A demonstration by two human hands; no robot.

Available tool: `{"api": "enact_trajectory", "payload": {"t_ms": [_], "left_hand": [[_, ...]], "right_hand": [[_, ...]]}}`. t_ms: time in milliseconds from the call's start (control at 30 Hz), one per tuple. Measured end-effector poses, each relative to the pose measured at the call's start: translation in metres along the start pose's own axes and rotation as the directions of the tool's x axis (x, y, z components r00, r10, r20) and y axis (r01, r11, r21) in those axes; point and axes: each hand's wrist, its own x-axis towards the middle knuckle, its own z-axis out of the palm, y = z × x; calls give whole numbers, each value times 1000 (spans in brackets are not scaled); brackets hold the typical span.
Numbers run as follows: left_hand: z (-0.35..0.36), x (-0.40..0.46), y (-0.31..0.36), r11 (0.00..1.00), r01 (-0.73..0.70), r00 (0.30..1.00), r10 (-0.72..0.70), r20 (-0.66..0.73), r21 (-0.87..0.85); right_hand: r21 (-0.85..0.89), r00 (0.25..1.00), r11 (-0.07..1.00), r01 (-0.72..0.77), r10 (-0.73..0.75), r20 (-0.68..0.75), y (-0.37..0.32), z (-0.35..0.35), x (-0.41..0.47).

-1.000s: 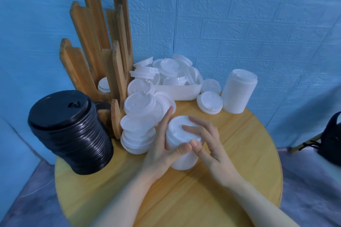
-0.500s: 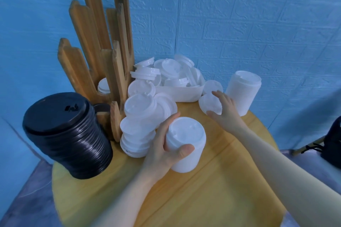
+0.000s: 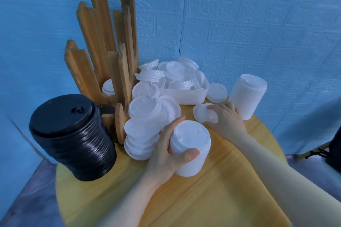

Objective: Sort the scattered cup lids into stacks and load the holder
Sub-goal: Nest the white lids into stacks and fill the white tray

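Your left hand (image 3: 166,153) grips the white stack (image 3: 190,147) you are building, thumb curled across its near side, fingers wrapped round the far side; it stands upright on the worktop (image 3: 212,199), near the middle. A second ago both hands were closed around this stack. Since then your right hand (image 3: 226,120) has left it and reached back across the worktop to a loose lid (image 3: 203,114) lying flat just in front of the tray (image 3: 184,96). The fingers now curl over that lid's right edge; whether the lid has lifted off the wood, you cannot tell from here.

Judged from that, the stack is squared up and the next lid is being fetched for its top.

Another single lid (image 3: 216,92) lies just behind the hand, beside the tray, which is heaped with unsorted lids (image 3: 173,73). A tall finished white stack (image 3: 247,96) stands to the right, touching or nearly touching your knuckles, so a careless lift could nudge it. To the left, a leaning pile (image 3: 144,125) of white lids rests against the wooden holder (image 3: 110,57), which shows only one lid (image 3: 108,87) in a slot. A black stack (image 3: 72,134) stands at the worktop's left edge. Loading has barely begun.
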Motion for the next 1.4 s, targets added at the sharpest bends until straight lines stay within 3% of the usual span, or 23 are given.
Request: {"api": "enact_trajectory", "payload": {"t_ms": [100, 200, 333, 400, 667, 733, 800, 867, 900, 1000, 1100, 1400], "left_hand": [[1, 0, -1, 1000, 1, 1000, -1, -5, -4], [0, 0, -1, 1000, 4, 1000, -4, -9, -4], [0, 0, 0, 1000, 5, 1000, -5, 4, -11], [0, 0, 1, 1000, 8, 1000, -8, 7, -13], [-2, -3, -1, 999, 28, 999, -28, 24, -25], [-3, -3, 0, 999, 35, 999, -34, 29, -28], [-3, -3, 1, 999, 36, 999, -35, 35, -38], [-3, -4, 5, 998, 35, 998, -33, 44, -44], [-2, -4, 6, 998, 37, 998, -34, 52, -57], [-3, -4, 7, 993, 50, 996, -40, 86, -108], [-4, -4, 9, 990, 61, 994, -49, 96, -128], [-3, -4, 5, 989, 64, 994, -51, 101, -131]], "right_hand": [[9, 993, 995, 100, -99, -62, -10, 0, -22], [162, 994, 981, 103, -96, -54, -12, 0, -30], [450, 968, 892, 38, -144, 204, -2, -10, -24], [488, 947, 872, 33, -183, 263, 3, -9, -21], [628, 997, 778, -17, -35, 70, 8, -9, -25], [713, 1000, 701, -22, 11, 21, 1, -24, -27], [831, 1000, 556, -19, 16, 13, -9, -45, -33], [914, 997, 406, -12, -65, 42, -18, -63, -41], [923, 990, 385, -5, -126, 58, -22, -69, -47], [857, 944, 509, 79, -315, 100, -32, -75, -59], [792, 908, 598, 119, -389, 157, -40, -72, -64], [571, 962, 808, 145, -251, 110, -59, -68, -76]]}}
